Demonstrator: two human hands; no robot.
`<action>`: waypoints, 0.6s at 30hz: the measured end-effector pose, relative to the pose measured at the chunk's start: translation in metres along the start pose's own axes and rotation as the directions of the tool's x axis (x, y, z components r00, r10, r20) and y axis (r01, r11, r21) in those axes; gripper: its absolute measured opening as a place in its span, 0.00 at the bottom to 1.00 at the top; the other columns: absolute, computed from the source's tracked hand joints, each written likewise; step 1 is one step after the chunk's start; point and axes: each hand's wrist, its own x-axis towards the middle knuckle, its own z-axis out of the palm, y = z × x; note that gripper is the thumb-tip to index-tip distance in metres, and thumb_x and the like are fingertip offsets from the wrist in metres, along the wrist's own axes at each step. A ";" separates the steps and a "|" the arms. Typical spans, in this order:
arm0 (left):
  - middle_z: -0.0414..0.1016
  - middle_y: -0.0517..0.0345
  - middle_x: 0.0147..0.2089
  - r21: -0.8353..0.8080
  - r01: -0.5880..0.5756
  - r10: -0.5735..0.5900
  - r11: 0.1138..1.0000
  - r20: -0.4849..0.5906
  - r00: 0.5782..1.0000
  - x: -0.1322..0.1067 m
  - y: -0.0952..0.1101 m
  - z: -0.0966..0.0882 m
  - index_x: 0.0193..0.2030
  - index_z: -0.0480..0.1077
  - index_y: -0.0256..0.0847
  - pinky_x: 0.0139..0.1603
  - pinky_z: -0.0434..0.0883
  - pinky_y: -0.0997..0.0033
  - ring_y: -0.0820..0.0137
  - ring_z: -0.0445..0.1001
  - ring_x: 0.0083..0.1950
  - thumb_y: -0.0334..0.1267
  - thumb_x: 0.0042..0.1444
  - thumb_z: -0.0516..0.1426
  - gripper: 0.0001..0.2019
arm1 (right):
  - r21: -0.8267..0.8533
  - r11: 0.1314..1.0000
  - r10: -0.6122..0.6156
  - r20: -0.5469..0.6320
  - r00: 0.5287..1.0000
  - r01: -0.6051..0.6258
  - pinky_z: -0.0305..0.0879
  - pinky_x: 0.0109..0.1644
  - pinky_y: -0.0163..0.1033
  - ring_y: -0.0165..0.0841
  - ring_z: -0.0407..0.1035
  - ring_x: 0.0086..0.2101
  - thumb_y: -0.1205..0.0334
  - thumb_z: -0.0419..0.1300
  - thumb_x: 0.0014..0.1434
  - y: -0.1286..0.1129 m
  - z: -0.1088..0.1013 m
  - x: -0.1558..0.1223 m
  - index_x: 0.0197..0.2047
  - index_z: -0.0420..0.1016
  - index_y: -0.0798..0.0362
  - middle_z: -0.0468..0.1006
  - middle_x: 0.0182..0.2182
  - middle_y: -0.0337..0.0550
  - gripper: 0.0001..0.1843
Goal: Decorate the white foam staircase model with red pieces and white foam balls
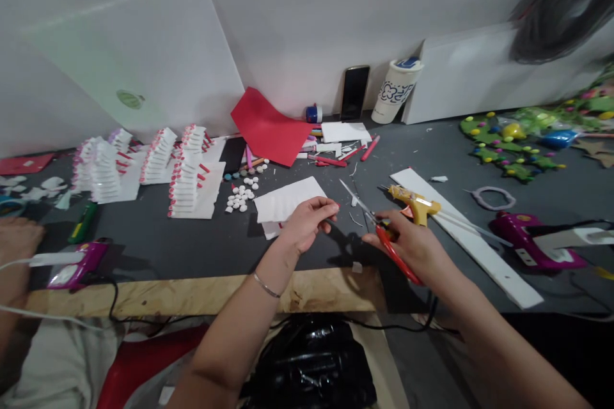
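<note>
My left hand [313,222] is closed in a pinch; a speck of red shows at its fingertips, too small to make out. Red-handled scissors [391,249] are in my right hand [410,244], their blades pointing up and left toward my left hand. Under and beyond my left wrist lies a white sheet [290,198] with pale strips on it. Just past my right hand, a yellow glue gun [415,203] rests across a long white foam strip [472,239]. A cluster of small white round pieces [241,196] sits left of the sheet.
Several white stepped pieces with red tips [185,185] stand at the left. At the back are red foam sheet [273,128], a phone [355,92] and a cup [396,91]. Purple power sockets [532,243] lie at the right. Another person's hand [19,243] rests far left.
</note>
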 end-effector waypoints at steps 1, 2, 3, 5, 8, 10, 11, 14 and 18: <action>0.68 0.63 0.25 -0.004 -0.010 0.010 1.000 -0.007 1.000 -0.003 -0.001 0.000 0.29 0.73 0.37 0.23 0.58 0.78 0.79 0.64 0.26 0.42 0.40 0.70 0.15 | -0.038 0.999 0.005 -0.018 1.000 -0.006 0.62 0.26 0.37 0.37 0.70 0.21 0.34 0.53 0.58 0.003 -0.001 0.006 0.43 0.72 0.50 0.72 0.19 0.38 0.27; 0.68 0.64 0.25 -0.007 -0.022 0.022 1.000 -0.016 1.000 -0.007 -0.002 -0.001 0.29 0.73 0.37 0.24 0.58 0.78 0.80 0.63 0.25 0.42 0.40 0.70 0.15 | -0.076 0.997 0.004 -0.031 1.000 -0.007 0.63 0.27 0.38 0.39 0.71 0.23 0.36 0.54 0.58 0.005 -0.001 0.013 0.45 0.72 0.51 0.73 0.20 0.39 0.27; 0.67 0.65 0.25 -0.011 -0.033 0.032 0.999 -0.028 0.999 -0.012 -0.003 -0.002 0.29 0.72 0.37 0.25 0.57 0.78 0.80 0.62 0.25 0.43 0.40 0.70 0.15 | -0.111 0.994 -0.002 -0.042 0.999 -0.002 0.64 0.28 0.39 0.40 0.72 0.24 0.38 0.54 0.58 0.008 -0.001 0.020 0.46 0.72 0.52 0.73 0.21 0.40 0.26; 0.67 0.65 0.24 -0.027 -0.040 0.039 0.999 -0.057 0.998 -0.021 -0.005 -0.005 0.28 0.72 0.36 0.25 0.56 0.78 0.81 0.60 0.24 0.43 0.39 0.71 0.16 | -0.174 0.984 -0.033 -0.066 0.997 0.021 0.65 0.30 0.41 0.41 0.73 0.26 0.43 0.57 0.58 0.015 0.003 0.033 0.48 0.72 0.53 0.75 0.23 0.42 0.24; 0.66 0.65 0.23 -0.092 -0.027 0.019 0.995 -0.087 0.996 -0.037 -0.010 -0.012 0.27 0.72 0.36 0.25 0.53 0.77 0.82 0.58 0.23 0.43 0.36 0.72 0.18 | -0.265 0.958 -0.130 -0.066 0.989 0.108 0.68 0.36 0.43 0.43 0.75 0.32 0.53 0.60 0.57 0.022 0.012 0.049 0.53 0.71 0.55 0.79 0.33 0.49 0.23; 0.65 0.66 0.22 -0.146 -0.010 -0.003 0.989 -0.091 0.996 -0.047 -0.014 -0.018 0.27 0.72 0.36 0.24 0.51 0.78 0.82 0.57 0.23 0.44 0.35 0.73 0.19 | -0.337 0.929 -0.166 -0.010 0.986 0.153 0.69 0.41 0.46 0.46 0.75 0.37 0.59 0.61 0.56 0.021 0.015 0.053 0.57 0.71 0.57 0.80 0.38 0.54 0.26; 0.65 0.66 0.22 -0.169 0.001 -0.017 0.986 -0.089 0.996 -0.052 -0.016 -0.020 0.27 0.72 0.36 0.24 0.50 0.78 0.82 0.57 0.23 0.44 0.34 0.74 0.20 | -0.375 0.913 -0.164 0.020 0.986 0.159 0.69 0.42 0.48 0.48 0.75 0.38 0.61 0.62 0.55 0.017 0.015 0.052 0.57 0.71 0.58 0.80 0.39 0.57 0.26; 0.65 0.65 0.22 -0.219 0.042 -0.059 0.975 -0.073 0.996 -0.064 -0.020 -0.026 0.27 0.72 0.36 0.23 0.49 0.78 0.82 0.56 0.22 0.44 0.32 0.75 0.21 | -0.391 0.903 -0.178 0.034 0.983 0.177 0.68 0.46 0.52 0.51 0.74 0.43 0.64 0.60 0.58 -0.006 0.011 0.041 0.54 0.76 0.56 0.79 0.43 0.60 0.20; 0.66 0.65 0.22 -0.249 0.081 -0.091 0.965 -0.031 0.995 -0.075 -0.023 -0.029 0.25 0.72 0.35 0.23 0.49 0.78 0.82 0.57 0.21 0.45 0.31 0.75 0.22 | 0.151 0.930 -0.344 0.040 0.938 0.334 0.71 0.45 0.44 0.40 0.75 0.42 0.59 0.56 0.66 -0.053 0.010 0.011 0.49 0.81 0.49 0.81 0.42 0.49 0.14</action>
